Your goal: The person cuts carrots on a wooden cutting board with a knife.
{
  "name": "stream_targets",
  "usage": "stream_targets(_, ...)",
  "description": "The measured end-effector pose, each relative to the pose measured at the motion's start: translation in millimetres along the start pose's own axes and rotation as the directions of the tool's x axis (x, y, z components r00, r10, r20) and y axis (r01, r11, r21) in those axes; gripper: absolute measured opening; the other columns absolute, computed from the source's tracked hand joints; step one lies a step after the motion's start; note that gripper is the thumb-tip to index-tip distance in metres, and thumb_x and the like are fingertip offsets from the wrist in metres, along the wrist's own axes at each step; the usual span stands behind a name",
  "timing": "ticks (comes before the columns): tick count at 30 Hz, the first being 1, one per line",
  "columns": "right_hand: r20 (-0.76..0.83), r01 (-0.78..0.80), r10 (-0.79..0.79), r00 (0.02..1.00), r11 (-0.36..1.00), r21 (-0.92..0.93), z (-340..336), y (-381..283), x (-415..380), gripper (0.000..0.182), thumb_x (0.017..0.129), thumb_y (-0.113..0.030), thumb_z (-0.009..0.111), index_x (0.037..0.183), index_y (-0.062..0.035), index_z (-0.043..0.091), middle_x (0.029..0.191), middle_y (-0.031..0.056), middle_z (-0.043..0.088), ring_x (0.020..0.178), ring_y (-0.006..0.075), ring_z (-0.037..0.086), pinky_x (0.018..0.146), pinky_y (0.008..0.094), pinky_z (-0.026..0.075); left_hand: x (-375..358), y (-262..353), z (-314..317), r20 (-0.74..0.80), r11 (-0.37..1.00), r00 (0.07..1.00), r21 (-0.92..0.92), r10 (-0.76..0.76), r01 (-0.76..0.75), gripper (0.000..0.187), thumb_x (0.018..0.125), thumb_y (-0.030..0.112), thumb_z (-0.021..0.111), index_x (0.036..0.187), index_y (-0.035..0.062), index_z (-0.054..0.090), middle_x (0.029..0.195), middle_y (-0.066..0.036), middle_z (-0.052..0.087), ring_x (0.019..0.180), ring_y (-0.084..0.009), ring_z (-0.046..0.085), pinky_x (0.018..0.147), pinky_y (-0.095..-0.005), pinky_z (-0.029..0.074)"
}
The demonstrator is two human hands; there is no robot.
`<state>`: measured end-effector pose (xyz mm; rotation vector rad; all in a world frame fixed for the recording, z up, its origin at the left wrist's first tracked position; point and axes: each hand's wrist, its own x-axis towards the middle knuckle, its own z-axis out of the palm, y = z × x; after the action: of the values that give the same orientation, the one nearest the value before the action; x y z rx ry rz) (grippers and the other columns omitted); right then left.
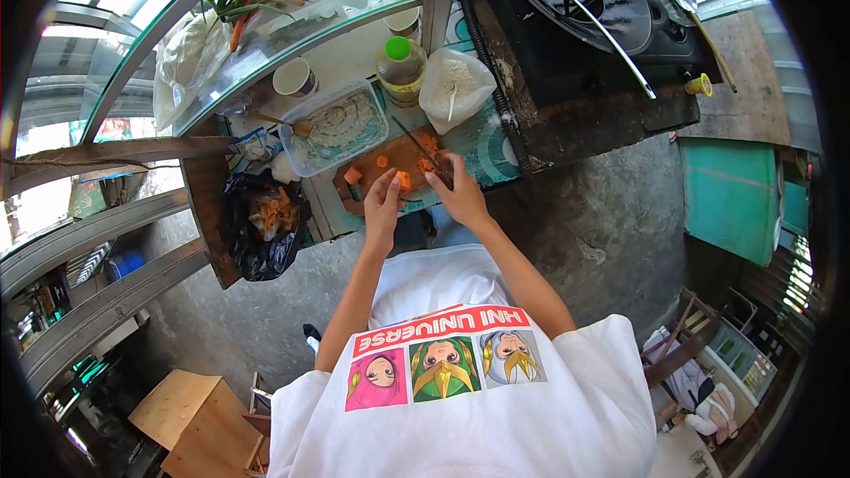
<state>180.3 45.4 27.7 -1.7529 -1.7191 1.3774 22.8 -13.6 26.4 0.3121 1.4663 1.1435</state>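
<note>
My left hand (382,202) pinches a piece of carrot (404,181) against the wooden cutting board (351,204). In my right hand (461,196) is a knife (413,136), its thin blade pointing away from me over the board; the fingers hide most of the handle. A heap of chopped carrot (428,159) lies by the blade, and a few larger chunks (353,175) sit toward the board's left side. Just beyond the board stands a clear plastic tub (309,147) with pale residue and a spoon in it.
A bag of white flour (458,88) and a green-capped jar (400,71) stand behind the board. To the left hangs a black plastic bag (252,252) with peelings. At right is a stove with a pan (620,13) and utensils. Glass shelving (310,31) holds vegetables.
</note>
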Motion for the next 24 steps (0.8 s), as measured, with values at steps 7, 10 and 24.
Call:
stream_targets(7, -0.063, 0.072, -0.076, 0.995, 0.995, -0.063, -2.6, 1.5, -11.4, 0.046, 0.09, -0.039, 0.059, 0.123, -0.0094, 0.045, 0.081, 0.0174, 0.068, 0.079, 0.0405, 0.065, 0.069, 0.0475, 0.05, 0.7, -12.2, -2.2, -0.062, 0.971, 0.994, 0.225, 0.094, -0.078, 0.042, 0.09, 0.018, 0.065, 0.128, 0.0024, 0.053, 0.108, -0.006, 0.062, 0.095, -0.0125, 0.061, 0.078, -0.0248, 0.049)
stream_targets(10, -0.072, 0.036, -0.047, 0.996, 0.988, -0.151, -6.7, 0.7, -16.2, 0.04, 0.089, -0.04, 0.059, 0.112, -0.0075, 0.054, 0.078, 0.0152, 0.069, 0.075, 0.0389, 0.066, 0.066, 0.0461, 0.05, -0.1, -15.6, -3.8, -0.017, 0.881, 0.959, 0.399, 0.284, -0.254, 0.043, 0.085, 0.009, 0.068, 0.125, -0.0009, 0.054, 0.11, -0.01, 0.061, 0.097, -0.0155, 0.062, 0.083, -0.0285, 0.052)
stream_targets(24, -0.312, 0.161, -0.149, 0.938, 0.987, 0.014, 15.9, 10.3, 19.8, 0.032, 0.083, -0.033, 0.069, 0.079, -0.0013, 0.065, 0.059, 0.0116, 0.058, 0.053, 0.0261, 0.055, 0.053, 0.0372, 0.042, 12.9, -17.7, -9.9, 0.231, 0.358, 0.764, 0.777, 0.603, -0.518, 0.038, 0.08, 0.007, 0.068, 0.116, 0.0043, 0.059, 0.104, -0.014, 0.06, 0.103, -0.0321, 0.056, 0.089, -0.0398, 0.046)
